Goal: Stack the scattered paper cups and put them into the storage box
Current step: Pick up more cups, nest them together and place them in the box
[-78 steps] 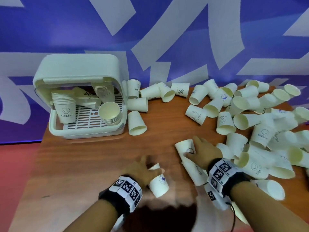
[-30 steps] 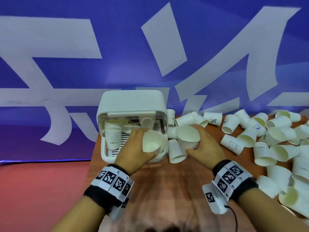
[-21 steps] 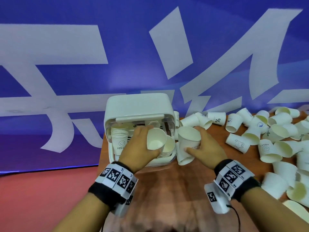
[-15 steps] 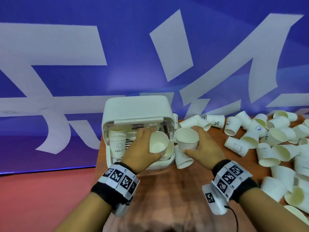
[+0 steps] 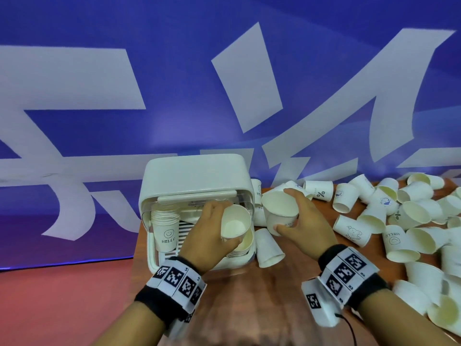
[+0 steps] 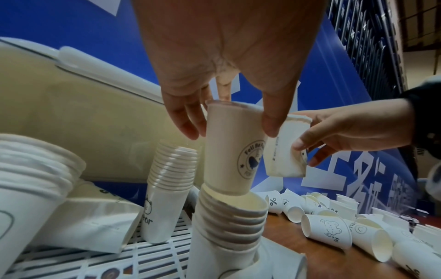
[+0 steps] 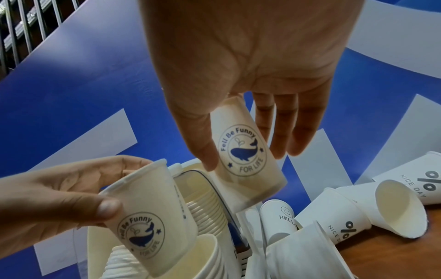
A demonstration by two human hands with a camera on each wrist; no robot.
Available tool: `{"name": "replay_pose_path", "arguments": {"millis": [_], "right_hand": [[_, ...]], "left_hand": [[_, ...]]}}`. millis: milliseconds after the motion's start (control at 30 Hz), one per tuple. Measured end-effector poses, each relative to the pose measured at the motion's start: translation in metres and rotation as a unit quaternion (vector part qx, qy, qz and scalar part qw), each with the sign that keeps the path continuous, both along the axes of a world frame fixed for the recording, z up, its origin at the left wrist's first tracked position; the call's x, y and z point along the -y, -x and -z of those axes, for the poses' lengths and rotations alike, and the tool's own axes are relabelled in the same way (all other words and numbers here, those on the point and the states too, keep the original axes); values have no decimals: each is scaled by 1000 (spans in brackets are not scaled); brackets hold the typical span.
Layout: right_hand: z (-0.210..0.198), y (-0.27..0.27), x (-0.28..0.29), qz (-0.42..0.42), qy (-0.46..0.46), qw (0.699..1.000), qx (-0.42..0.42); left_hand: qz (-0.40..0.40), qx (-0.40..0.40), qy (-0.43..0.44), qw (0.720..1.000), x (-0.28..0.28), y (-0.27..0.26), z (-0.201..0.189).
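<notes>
My left hand (image 5: 214, 233) grips a whale-print paper cup (image 5: 235, 222) by its rim, upright. In the left wrist view that cup (image 6: 229, 151) has its base just inside the mouth of a cup stack (image 6: 229, 217) at the front right of the white storage box (image 5: 194, 176). My right hand (image 5: 304, 221) holds a second whale-print cup (image 5: 280, 211) just right of the box, off the table. The right wrist view shows thumb and fingers round this cup (image 7: 257, 181). A taller stack marked HELLO (image 5: 166, 228) stands at the box's left.
Several loose cups (image 5: 399, 221) lie scattered over the right half of the wooden table (image 5: 249, 295). One cup (image 5: 269, 248) lies on its side right beside the box. The box's lid is raised. A blue and white banner stands close behind.
Both hands picked cups off the table and carried them to the box. In the last half second the left hand's cup has come down onto the front right stack; the right hand hovers alongside.
</notes>
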State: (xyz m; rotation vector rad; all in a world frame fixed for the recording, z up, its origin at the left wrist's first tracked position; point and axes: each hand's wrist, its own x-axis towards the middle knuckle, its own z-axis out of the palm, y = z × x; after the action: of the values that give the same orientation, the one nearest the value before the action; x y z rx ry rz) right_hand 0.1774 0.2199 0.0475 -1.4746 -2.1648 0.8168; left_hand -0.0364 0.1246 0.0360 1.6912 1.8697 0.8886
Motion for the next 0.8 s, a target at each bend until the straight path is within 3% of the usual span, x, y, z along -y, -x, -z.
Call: {"name": "replay_pose_path", "arguments": {"millis": [367,600,800], "right_hand": [[9,-2,-3,16,23,1000,-13],[14,-3,1,16,25,1000,-1],[23,-9,6,19,34,999,-9]], "left_hand": [[33,-44,-2,998,-6,8,13],[15,10,12,1000,0,3,20],[9,-16,37,999,-4,2,29]]}}
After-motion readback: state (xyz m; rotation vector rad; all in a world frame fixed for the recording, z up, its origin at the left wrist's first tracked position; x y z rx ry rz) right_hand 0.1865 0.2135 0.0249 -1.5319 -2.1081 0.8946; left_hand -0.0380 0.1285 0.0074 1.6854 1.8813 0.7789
